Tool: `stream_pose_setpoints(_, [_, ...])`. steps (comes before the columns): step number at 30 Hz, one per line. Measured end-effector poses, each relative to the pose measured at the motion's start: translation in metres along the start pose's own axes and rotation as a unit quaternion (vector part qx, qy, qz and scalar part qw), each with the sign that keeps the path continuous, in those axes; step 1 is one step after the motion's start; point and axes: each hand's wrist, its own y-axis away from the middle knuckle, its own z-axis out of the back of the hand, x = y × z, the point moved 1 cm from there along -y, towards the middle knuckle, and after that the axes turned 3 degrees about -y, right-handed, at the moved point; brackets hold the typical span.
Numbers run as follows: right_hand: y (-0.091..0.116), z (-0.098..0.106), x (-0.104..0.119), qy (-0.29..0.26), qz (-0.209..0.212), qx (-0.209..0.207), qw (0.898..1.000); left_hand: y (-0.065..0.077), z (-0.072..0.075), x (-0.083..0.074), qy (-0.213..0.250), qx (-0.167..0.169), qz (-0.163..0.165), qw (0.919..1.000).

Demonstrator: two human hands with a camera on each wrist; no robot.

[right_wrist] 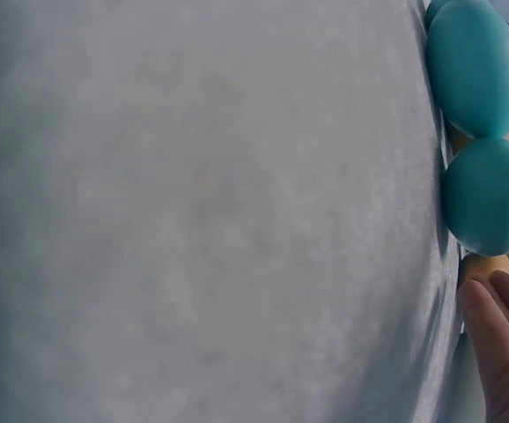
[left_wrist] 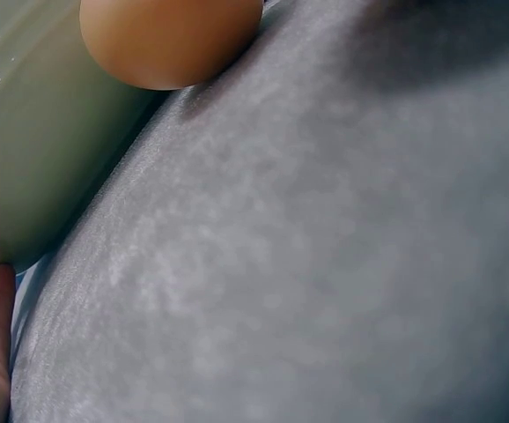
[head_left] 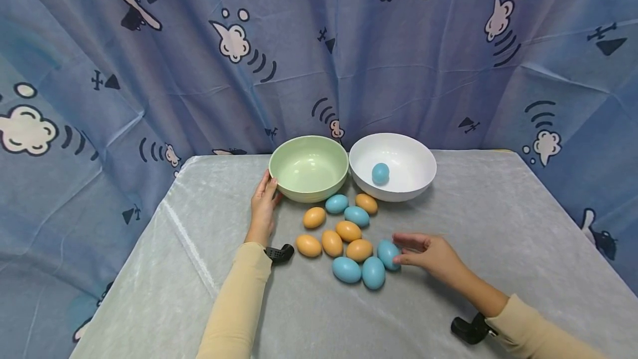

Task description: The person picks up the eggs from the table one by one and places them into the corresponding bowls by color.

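Note:
My left hand rests against the left side of a light green bowl, its fingers and thumb touching the outer wall. In the left wrist view, one fingertip meets the lower wall of this bowl. My right hand reaches the right side of a blue egg, with thumb and fingers extended and spread at its edge. Whether they touch it I cannot tell. Two more blue eggs, one upright-looking and one on its side, lie beside it. A white bowl holds one blue egg.
Several orange eggs and two other blue eggs lie loosely grouped in front of the bowls. A grey cloth covers the table. Behind it hangs a blue printed curtain. Black wrist cameras sit on both wrists.

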Motion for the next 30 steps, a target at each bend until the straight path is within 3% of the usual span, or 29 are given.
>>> stream_pose_setpoints(4, [0.000,-0.002,-0.001,-0.005,-0.009,0.003,1.000,0.001,0.000,0.000,-0.005,-0.001,-0.001,1.0000])
stream_pose_setpoints(12, [0.001,-0.005,-0.003,0.040,-0.025,-0.003,0.999,0.000,0.000,0.001,-0.009,0.000,-0.005,0.9999])
stream_pose_setpoints(30, [-0.001,-0.012,-0.006,0.044,-0.023,-0.007,0.999,-0.002,0.000,0.002,0.004,-0.003,-0.005,1.0000])
